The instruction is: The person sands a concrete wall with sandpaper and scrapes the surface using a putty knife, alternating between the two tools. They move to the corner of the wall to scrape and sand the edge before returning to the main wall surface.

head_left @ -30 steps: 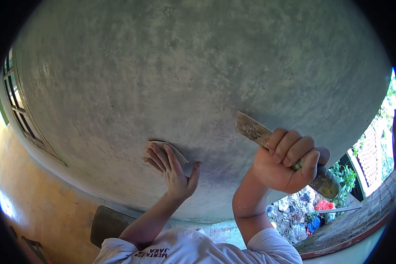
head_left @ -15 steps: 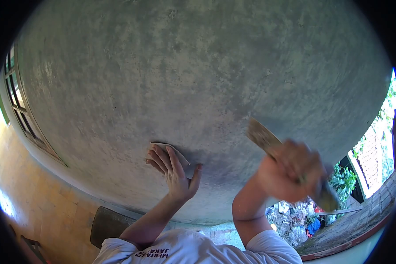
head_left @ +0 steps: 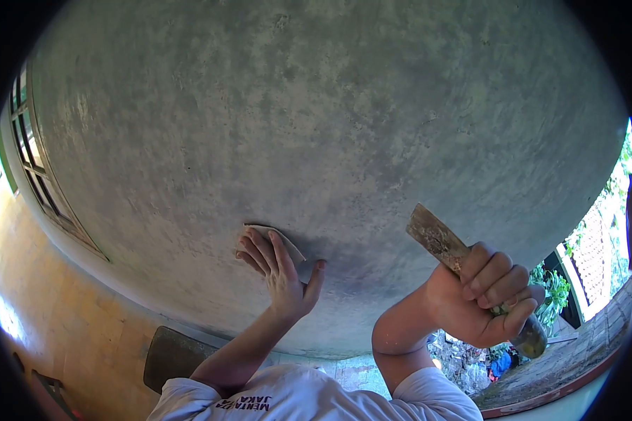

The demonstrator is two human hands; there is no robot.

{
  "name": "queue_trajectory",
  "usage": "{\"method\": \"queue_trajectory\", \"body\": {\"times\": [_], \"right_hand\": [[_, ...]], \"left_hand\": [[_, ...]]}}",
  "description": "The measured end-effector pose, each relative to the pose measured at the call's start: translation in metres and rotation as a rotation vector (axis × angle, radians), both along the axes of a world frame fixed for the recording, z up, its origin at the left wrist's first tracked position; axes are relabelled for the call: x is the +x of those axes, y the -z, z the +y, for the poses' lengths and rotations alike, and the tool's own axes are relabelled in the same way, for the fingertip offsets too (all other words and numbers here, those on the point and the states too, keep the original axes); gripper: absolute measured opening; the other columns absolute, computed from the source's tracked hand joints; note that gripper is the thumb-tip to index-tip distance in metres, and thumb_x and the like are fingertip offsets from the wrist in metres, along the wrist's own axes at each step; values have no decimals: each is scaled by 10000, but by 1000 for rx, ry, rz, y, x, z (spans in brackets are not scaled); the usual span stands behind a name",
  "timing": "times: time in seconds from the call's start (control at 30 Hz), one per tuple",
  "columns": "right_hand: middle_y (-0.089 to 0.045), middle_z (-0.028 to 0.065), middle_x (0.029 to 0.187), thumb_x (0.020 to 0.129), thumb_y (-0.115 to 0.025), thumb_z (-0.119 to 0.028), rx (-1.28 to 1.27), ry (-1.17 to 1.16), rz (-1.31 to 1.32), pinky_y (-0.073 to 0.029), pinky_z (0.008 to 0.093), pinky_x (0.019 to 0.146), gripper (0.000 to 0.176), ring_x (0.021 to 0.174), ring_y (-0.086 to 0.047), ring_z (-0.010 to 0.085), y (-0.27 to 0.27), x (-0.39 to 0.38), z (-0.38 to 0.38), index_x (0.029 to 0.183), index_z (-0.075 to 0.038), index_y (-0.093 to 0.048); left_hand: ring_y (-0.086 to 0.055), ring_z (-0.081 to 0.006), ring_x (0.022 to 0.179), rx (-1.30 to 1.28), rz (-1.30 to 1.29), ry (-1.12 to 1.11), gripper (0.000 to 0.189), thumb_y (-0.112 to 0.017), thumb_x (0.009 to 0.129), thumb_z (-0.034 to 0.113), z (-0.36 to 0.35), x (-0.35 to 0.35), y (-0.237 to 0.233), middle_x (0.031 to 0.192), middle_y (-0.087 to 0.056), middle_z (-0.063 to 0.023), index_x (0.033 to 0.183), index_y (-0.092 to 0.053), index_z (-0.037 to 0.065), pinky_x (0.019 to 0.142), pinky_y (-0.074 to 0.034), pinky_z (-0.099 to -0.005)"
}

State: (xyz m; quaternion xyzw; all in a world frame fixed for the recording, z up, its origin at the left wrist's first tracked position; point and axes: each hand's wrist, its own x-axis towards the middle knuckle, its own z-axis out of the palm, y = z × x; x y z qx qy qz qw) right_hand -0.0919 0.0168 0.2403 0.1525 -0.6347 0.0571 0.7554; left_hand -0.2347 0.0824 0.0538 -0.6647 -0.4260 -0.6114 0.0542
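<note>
Left hand (head_left: 281,277), fingers spread flat, presses sandpaper (head_left: 286,243) to the plaster wall (head_left: 316,126); right hand (head_left: 484,298), grip clamped on a scraper (head_left: 435,238), should keep the blade shallow to avoid gouging.

Upside-down "JAKA" and "MENTA", cut off, on white shirt (head_left: 309,396)

Soft, even shade covers the grey wall (head_left: 316,126). Hard daylight burns out the garden (head_left: 614,189) at the right edge and glares on the floor (head_left: 7,309) at the left. The left hand (head_left: 281,274) casts a faint shadow. Fisheye distortion bends everything and the corners are black. The right hand (head_left: 481,298) and scraper (head_left: 435,238) look sharp.
</note>
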Motion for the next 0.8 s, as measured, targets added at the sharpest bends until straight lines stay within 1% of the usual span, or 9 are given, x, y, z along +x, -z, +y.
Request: {"method": "queue_trajectory", "body": {"times": [0.07,0.1,0.23,0.33,0.47,0.6,0.63,0.73,0.8], "right_hand": [[-339,-8,563,1009,-350,-190,-73,-36,11,-277,249,448,283,446,-290,83,-1,-4,14,734,-134,-387],[-341,-7,565,1013,-338,-187,-138,56,76,-276,246,447,292,451,-295,78,-3,-10,16,727,-138,-371],[-357,-6,595,1013,-344,-193,-75,-21,29,-277,260,446,281,468,-300,85,-1,-3,-2,739,-143,-383],[-358,-5,604,1010,-349,-186,-32,23,-49,-270,264,439,240,475,-299,87,-4,3,1,781,-134,-400],[-357,-5,602,999,-360,-166,-105,35,7,-278,259,444,165,481,-316,86,-3,-11,13,856,-114,-425],[-399,34,616,980,-324,-87,56,-18,-11,-315,286,431,138,482,-351,127,-3,0,-1,849,-115,-360],[-349,-8,584,996,-349,-160,-30,0,23,-281,259,448,226,477,-316,77,-3,-9,12,779,-127,-404],[-347,-9,583,993,-360,-163,-167,8,35,-285,261,449,216,476,-312,80,-6,-19,16,782,-129,-395],[-344,-7,586,990,-355,-149,-71,-15,8,-287,267,451,184,476,-306,86,-2,-8,1,813,-128,-398]], "left_hand": [[199,-496,1385,-7,8,-3,947,-582,876,349,-1,0,1,1505,114,-355,1469,19,-79,1039,170,-615],[199,-494,1386,-10,3,3,946,-581,877,349,-1,0,1,1505,115,-353,1470,19,-79,1040,169,-615],[200,-492,1386,1,-1,1,943,-578,879,350,-1,0,0,1506,119,-350,1470,20,-77,1040,171,-614],[200,-491,1387,0,-1,5,941,-579,881,344,-1,0,0,1507,118,-350,1469,20,-78,1040,171,-614],[197,-492,1387,5,-1,11,941,-580,881,344,-1,0,0,1507,119,-349,1468,21,-80,1040,170,-615],[194,-493,1388,-7,1,-4,939,-575,884,351,-1,0,1,1507,121,-349,1469,19,-80,1040,170,-615],[193,-494,1388,-15,2,-2,938,-574,885,356,-1,0,1,1507,122,-349,1469,17,-81,1040,170,-615],[195,-494,1387,-18,-4,10,937,-575,885,354,-1,0,2,1507,122,-349,1469,12,-83,1040,170,-616],[196,-494,1387,-10,5,1,938,-577,884,357,-1,-1,2,1507,123,-348,1470,11,-81,1039,170,-617]]}}
